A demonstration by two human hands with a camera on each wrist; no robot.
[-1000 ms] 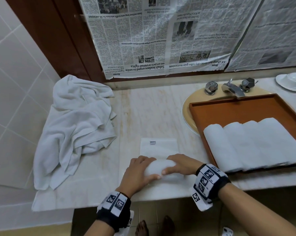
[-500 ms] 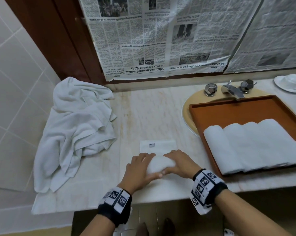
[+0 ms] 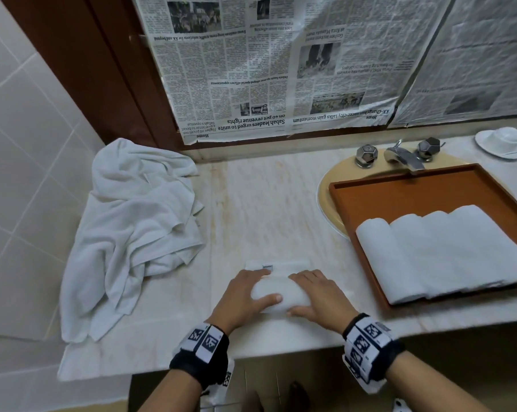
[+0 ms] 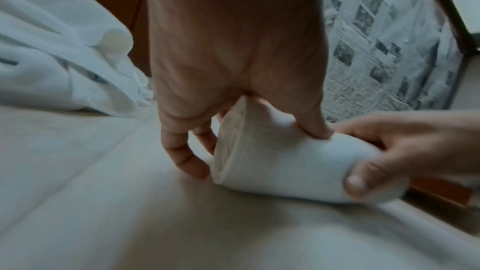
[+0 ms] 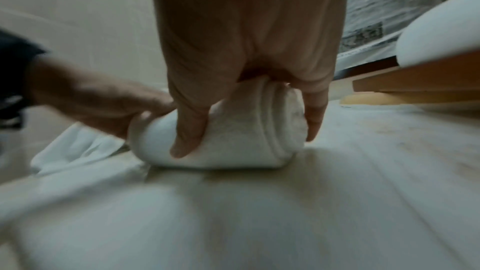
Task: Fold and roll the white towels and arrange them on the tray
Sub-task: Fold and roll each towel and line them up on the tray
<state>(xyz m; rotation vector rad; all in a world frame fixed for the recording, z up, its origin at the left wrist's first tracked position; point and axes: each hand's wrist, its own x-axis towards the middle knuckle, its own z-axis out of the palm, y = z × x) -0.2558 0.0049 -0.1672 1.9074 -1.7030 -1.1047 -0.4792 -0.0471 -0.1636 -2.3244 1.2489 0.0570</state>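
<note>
Both hands are curled over the half-rolled white towel [image 3: 276, 295] on the table [image 3: 266, 203]: the left hand [image 3: 242, 298] takes one end in its grip, the right hand [image 3: 318, 295] the other, thumbs pressing the near side. A short flat tail [image 3: 278, 264] with a label lies just beyond the fingertips. To finish well, keep even pressure at both ends so the spiral stays tight and square. The tray [image 3: 414, 185], off the right hand, already carries rolled towels [image 3: 438, 251]; the loose towel heap [image 3: 132, 230] waits beyond the left.

Bathroom: tiled wall [image 3: 19, 144], basin tap [image 3: 404, 157], marble counter [image 3: 266, 203].
</note>
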